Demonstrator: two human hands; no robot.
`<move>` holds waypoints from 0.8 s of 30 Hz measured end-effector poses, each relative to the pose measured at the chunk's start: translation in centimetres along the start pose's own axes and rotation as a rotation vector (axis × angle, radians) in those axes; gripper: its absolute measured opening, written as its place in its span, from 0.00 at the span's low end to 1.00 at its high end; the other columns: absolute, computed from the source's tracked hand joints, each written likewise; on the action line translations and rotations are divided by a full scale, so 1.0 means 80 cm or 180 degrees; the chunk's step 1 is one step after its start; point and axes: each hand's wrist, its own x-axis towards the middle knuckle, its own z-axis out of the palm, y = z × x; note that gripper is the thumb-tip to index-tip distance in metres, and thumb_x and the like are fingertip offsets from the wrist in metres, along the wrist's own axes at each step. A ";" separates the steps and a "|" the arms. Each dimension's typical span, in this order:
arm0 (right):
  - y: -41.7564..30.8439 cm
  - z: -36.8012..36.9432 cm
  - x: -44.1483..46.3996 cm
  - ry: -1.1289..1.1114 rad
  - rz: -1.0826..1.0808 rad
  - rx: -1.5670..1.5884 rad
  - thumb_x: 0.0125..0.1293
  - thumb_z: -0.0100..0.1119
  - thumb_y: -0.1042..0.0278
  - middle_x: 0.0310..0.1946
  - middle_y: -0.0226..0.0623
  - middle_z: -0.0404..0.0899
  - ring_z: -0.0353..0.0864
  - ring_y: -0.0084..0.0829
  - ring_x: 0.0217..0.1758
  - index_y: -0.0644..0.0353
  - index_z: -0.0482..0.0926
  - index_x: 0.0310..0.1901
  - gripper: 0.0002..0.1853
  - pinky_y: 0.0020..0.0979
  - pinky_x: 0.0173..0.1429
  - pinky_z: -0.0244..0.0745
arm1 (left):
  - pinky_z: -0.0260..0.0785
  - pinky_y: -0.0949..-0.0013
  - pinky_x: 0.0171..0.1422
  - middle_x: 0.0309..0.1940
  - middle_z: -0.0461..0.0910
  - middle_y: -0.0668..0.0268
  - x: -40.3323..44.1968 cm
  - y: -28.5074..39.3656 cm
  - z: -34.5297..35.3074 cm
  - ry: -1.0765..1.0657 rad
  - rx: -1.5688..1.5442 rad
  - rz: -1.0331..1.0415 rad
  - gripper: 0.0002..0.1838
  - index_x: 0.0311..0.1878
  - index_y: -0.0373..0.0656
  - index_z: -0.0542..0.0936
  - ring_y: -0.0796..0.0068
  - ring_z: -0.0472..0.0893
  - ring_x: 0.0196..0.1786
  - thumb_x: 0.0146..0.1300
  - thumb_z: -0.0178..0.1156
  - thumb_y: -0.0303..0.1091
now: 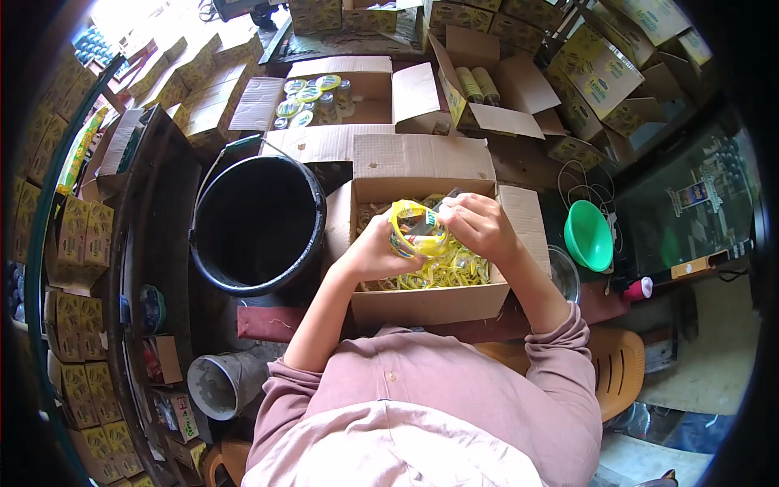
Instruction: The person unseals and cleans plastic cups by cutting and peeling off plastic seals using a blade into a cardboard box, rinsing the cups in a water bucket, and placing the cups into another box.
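My left hand (380, 247) is closed around a yellow printed plastic sleeve (399, 217), which forms a loop above an open cardboard box. Close beside it, my right hand (479, 223) pinches a dark, see-through piece (451, 196) at the sleeve's right side. The fingers partly cover this piece, and its exact kind cannot be made out. Beneath both hands, the cardboard box (426, 307) holds a heap of crumpled yellow and clear printed sleeves (454, 272).
A black bucket (201, 243) stands left of the box. Behind, another open carton (369, 85) contains several jars with yellow-edged tops (311, 95). At right are a green bowl (588, 235) and a thread spool (639, 289). A grey bucket (215, 388) sits lower left.
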 end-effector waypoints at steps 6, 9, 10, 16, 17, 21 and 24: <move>-0.005 0.005 -0.003 0.0137 0.0022 0.0085 0.44 0.61 0.73 0.24 0.34 0.76 0.78 0.30 0.31 0.59 0.74 0.29 0.09 0.31 0.35 0.76 | 0.68 0.77 0.43 0.31 0.76 0.71 -0.004 0.001 -0.004 -0.0421 -0.0876 -0.0423 0.18 0.40 0.37 0.74 0.86 0.72 0.35 0.41 0.63 0.25; -0.008 0.001 -0.002 0.0134 -0.0049 0.0169 0.43 0.61 0.73 0.24 0.33 0.76 0.79 0.30 0.32 0.60 0.73 0.29 0.09 0.31 0.35 0.77 | 0.68 0.77 0.43 0.32 0.76 0.71 -0.006 -0.002 -0.004 -0.0697 -0.1082 -0.0621 0.22 0.44 0.38 0.73 0.85 0.72 0.35 0.41 0.64 0.25; -0.009 0.001 -0.002 0.0153 -0.0062 0.0171 0.43 0.61 0.73 0.25 0.33 0.76 0.79 0.30 0.32 0.60 0.73 0.30 0.10 0.31 0.36 0.77 | 0.68 0.77 0.44 0.34 0.76 0.70 -0.007 -0.001 -0.005 -0.0861 -0.1192 -0.0772 0.26 0.47 0.38 0.70 0.84 0.73 0.37 0.41 0.65 0.24; -0.017 0.001 -0.003 0.0241 -0.0130 0.0172 0.43 0.61 0.73 0.26 0.33 0.76 0.80 0.29 0.34 0.60 0.74 0.30 0.10 0.31 0.37 0.79 | 0.72 0.75 0.42 0.32 0.79 0.66 -0.009 -0.003 -0.009 -0.1620 -0.1906 -0.1236 0.30 0.53 0.39 0.66 0.80 0.77 0.33 0.44 0.65 0.25; -0.018 0.001 -0.003 0.0251 -0.0128 0.0201 0.44 0.61 0.73 0.26 0.33 0.76 0.80 0.29 0.34 0.60 0.74 0.30 0.10 0.30 0.37 0.79 | 0.73 0.74 0.40 0.31 0.79 0.64 -0.011 -0.006 -0.010 -0.1611 -0.2101 -0.1246 0.24 0.48 0.38 0.70 0.78 0.78 0.33 0.45 0.64 0.24; -0.021 0.002 0.001 0.0374 -0.0164 0.0307 0.44 0.62 0.73 0.26 0.33 0.77 0.80 0.30 0.34 0.60 0.75 0.30 0.09 0.30 0.38 0.79 | 0.72 0.75 0.34 0.29 0.78 0.64 -0.001 -0.005 -0.009 -0.2408 -0.2586 -0.1072 0.10 0.34 0.35 0.76 0.77 0.77 0.29 0.45 0.61 0.24; -0.020 0.001 0.004 0.0493 -0.0147 0.0343 0.45 0.62 0.73 0.27 0.33 0.78 0.81 0.31 0.35 0.60 0.75 0.29 0.08 0.30 0.39 0.79 | 0.68 0.75 0.29 0.26 0.76 0.60 0.002 -0.014 -0.002 -0.2698 -0.2852 -0.0956 0.13 0.35 0.33 0.75 0.74 0.75 0.27 0.44 0.61 0.28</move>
